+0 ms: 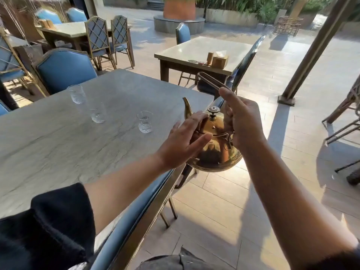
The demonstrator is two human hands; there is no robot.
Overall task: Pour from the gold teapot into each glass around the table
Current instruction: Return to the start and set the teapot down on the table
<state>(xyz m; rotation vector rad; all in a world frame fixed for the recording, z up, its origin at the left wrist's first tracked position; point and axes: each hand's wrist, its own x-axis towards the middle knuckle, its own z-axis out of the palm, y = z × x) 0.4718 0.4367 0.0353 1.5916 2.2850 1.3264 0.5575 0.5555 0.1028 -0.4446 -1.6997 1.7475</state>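
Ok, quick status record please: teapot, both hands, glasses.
teapot: gold teapot aloft just past the table edge, spout on the table side
right: right hand grips its handle
left: left hand open, fingers flat on the pot
glasses: three upright on the table: near glass, middle glass, far glass
pour: not started

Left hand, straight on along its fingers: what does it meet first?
The gold teapot. The left hand, open, aims its fingers up-right at the pot's lid and shoulder, just behind the spout, and they overlap it in view. Whether they touch it is unclear from one view.
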